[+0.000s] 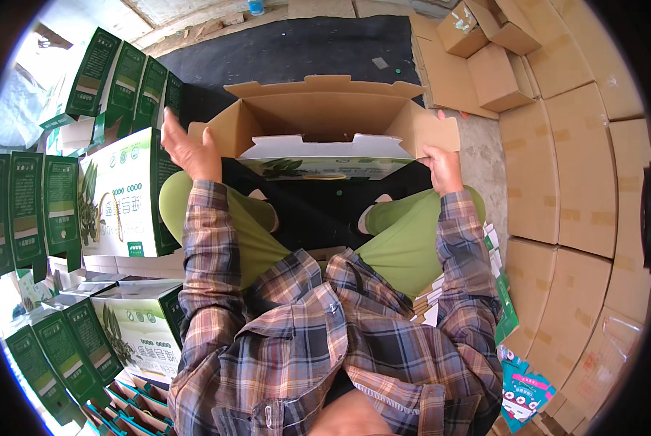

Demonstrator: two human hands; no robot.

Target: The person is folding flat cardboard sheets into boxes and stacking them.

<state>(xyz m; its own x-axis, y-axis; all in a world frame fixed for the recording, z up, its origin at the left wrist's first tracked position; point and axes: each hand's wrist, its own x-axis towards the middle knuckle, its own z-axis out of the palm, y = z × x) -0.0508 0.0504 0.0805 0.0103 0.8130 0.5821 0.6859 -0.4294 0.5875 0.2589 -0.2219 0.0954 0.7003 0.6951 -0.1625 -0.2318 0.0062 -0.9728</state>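
An open-topped carton [332,109] lies across in front of my knees, brown inside, with a white and green printed front. Its long far flap and both end flaps stand outward, and a white-edged near flap shows a notch. My right hand [444,166] grips the carton's right end flap, thumb on the near side and fingertips partly hidden behind it. At the other end, my left hand [193,151] is open, fingers stretched upward and thumb apart, right beside the left end flap. Whether its palm touches the cardboard I cannot tell.
Finished-looking green and white cartons [125,192] stand stacked on my left. Brown shipping boxes [532,171] form a wall on the right, with opened brown boxes [492,69] at the far right. Black sheeting [296,54] covers the floor ahead. Flat cardboard pieces [430,298] lie by my right thigh.
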